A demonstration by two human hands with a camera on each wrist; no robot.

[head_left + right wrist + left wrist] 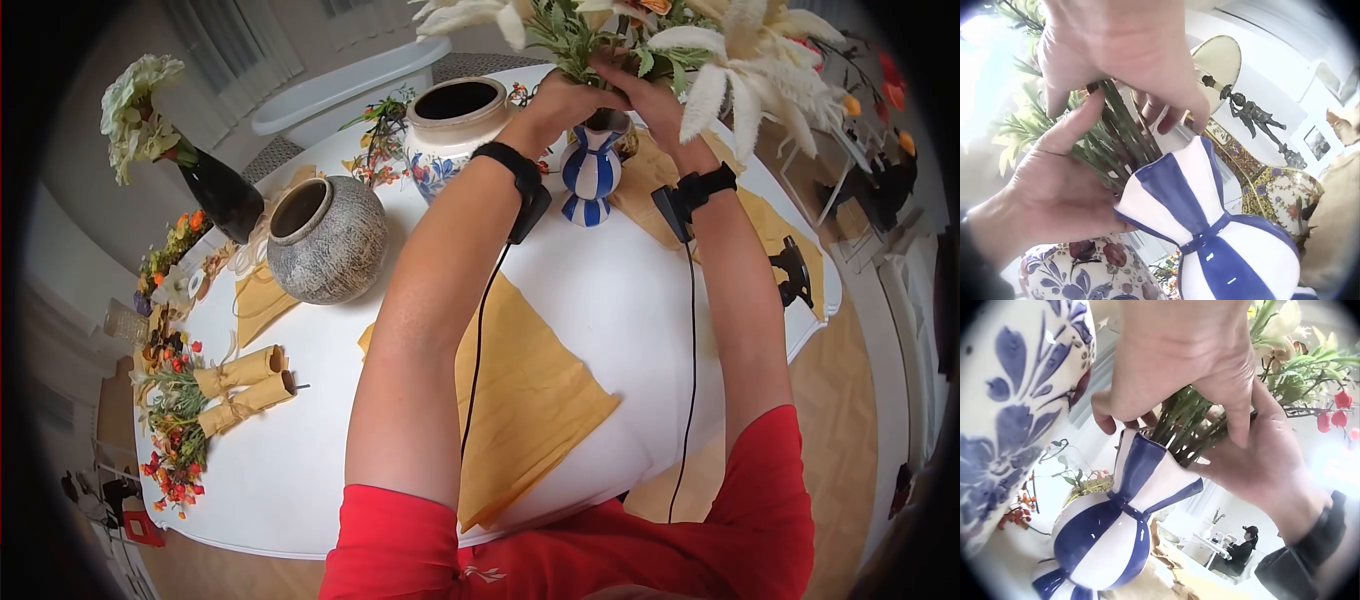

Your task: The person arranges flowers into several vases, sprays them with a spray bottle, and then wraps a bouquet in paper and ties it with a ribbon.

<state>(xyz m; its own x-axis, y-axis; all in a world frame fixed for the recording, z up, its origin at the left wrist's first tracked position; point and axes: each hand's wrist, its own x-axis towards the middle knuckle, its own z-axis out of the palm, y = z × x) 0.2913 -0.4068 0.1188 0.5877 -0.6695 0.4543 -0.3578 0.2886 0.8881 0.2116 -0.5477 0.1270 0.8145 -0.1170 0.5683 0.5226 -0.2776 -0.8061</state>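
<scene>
A bouquet of white flowers (745,75) and greenery has its green stems (1191,425) in the mouth of a blue-and-white striped vase (592,172), which tilts in both wrist views. My left hand (570,103) curls round the stems just above the rim, its fingers close to the vase's lip in the left wrist view. Gripping the same bundle from the other side is my right hand (652,108), also seen in the right wrist view (1116,56). Parts of the fingers are hidden behind the stems and blooms.
Beside the striped vase stand a large floral pot (455,135) and a grey textured pot (328,240). A dark vase (222,195) with pale flowers is farther left. Wrapped bouquets (240,390) lie at the table's left; brown paper (530,400) lies in front. A patterned vase (1282,197) stands behind.
</scene>
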